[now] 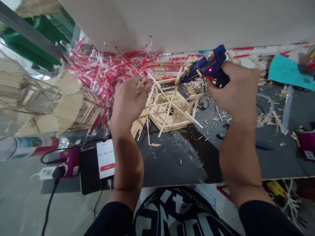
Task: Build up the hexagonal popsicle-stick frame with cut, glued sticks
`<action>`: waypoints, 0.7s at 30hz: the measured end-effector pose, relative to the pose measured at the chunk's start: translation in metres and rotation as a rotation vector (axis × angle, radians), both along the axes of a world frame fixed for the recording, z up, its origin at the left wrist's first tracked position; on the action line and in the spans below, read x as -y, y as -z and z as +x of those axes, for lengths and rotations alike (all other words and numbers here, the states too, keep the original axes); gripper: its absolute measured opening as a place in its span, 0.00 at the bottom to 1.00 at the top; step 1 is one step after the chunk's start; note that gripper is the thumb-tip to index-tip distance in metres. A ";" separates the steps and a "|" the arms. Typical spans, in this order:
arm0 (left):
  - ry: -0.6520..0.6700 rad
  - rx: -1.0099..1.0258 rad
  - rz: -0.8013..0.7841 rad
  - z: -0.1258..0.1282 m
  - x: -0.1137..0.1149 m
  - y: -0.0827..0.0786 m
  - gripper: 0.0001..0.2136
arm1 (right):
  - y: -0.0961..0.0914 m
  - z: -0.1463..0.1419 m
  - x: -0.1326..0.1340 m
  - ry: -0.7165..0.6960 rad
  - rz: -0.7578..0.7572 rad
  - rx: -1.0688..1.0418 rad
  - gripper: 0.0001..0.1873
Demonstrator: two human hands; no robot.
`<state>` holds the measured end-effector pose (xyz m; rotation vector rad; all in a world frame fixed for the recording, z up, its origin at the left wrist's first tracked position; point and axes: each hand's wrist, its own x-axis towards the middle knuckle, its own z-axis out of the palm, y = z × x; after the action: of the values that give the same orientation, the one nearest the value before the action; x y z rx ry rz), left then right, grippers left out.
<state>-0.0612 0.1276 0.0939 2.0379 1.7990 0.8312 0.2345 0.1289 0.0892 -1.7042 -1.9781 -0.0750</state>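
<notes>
Head view: right hand (pixel 233 88) clamps a blue plastic glue gun (pixel 206 65), tip pointing left toward a wooden stick frame (pixel 171 109); left hand (pixel 129 101) pinches a thin wooden stick (pixel 140 84).

This is a makeshift craft workshop. I work over a dark grey tabletop (pixel 172 167) strewn with offcuts of pale wooden sticks (pixel 218 114), with a clear plastic ruler (pixel 185 149) lying among them. My right hand (pixel 236 88) grips a blue hot-glue gun (pixel 209 65) with a glowing red light. To my left stand lattice structures of pale glued sticks (pixel 66 105), beside a crumpled heap of clear, red-striped plastic wrappers (pixel 103 75). Past the table's edge, a magenta power socket (pixel 70 162) and black cable (pixel 49 203) lie on a grey concrete floor (pixel 19 186).
</notes>
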 end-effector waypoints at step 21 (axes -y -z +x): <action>0.073 0.030 0.031 -0.003 0.001 -0.001 0.22 | -0.006 -0.002 0.005 -0.044 -0.069 -0.131 0.05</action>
<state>-0.0641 0.1266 0.0948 2.0852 1.6955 0.8694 0.2329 0.1240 0.0950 -1.6626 -1.9397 0.1186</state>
